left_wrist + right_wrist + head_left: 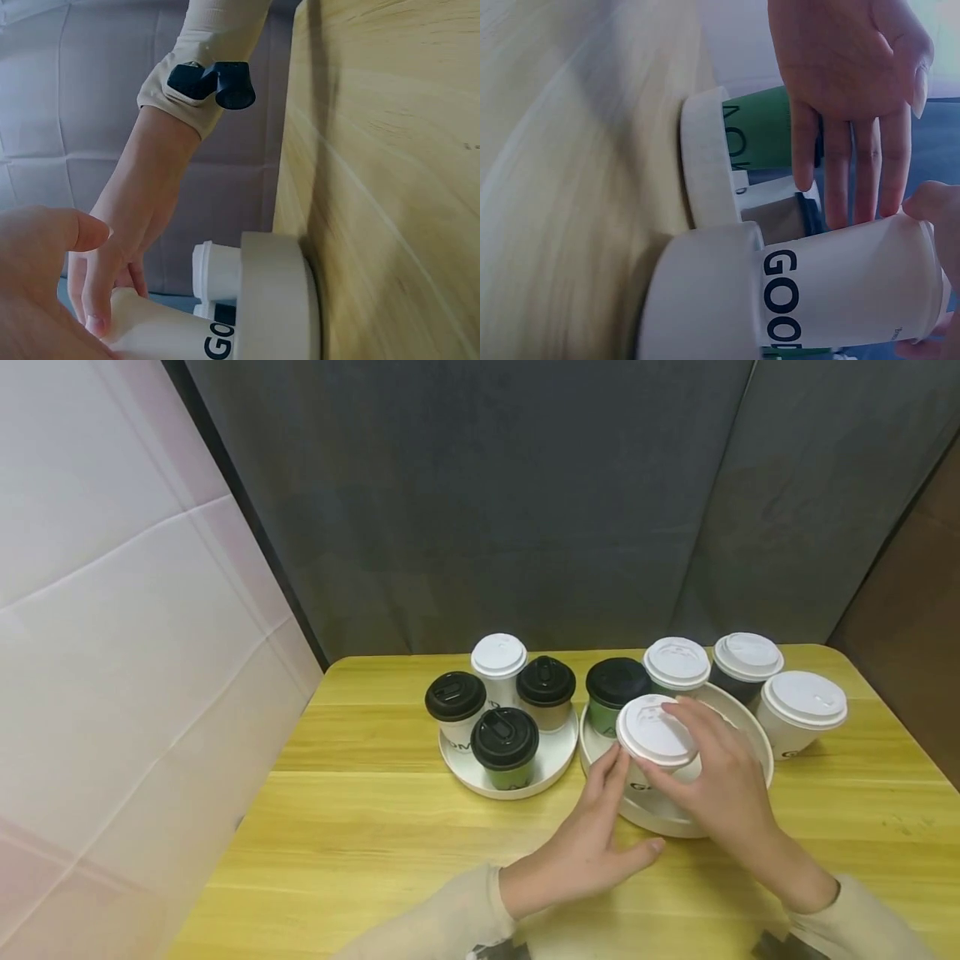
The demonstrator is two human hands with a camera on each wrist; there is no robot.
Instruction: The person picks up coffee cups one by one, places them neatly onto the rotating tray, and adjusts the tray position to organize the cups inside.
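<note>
A white paper cup (656, 731) with a white lid and dark lettering stands on the right-hand round white tray (663, 828). My right hand (723, 781) grips this cup near its lid, thumb on the near side and fingers across the far side. Fingertips of my left hand (581, 852) touch the cup's left side; the fingers are straight and the thumb points away from the cup. In the right wrist view the left palm (847, 67) faces the cup (847, 289). Behind it on the same tray is a green cup with a black lid (618, 683).
The smaller tray (480, 789) at left bears several lidded cups, among them a green one (506, 747) in front. White-lidded cups stand around the right tray's back and right side: one at the back (677, 662), a dark one (747, 657), and a white one (804, 702).
</note>
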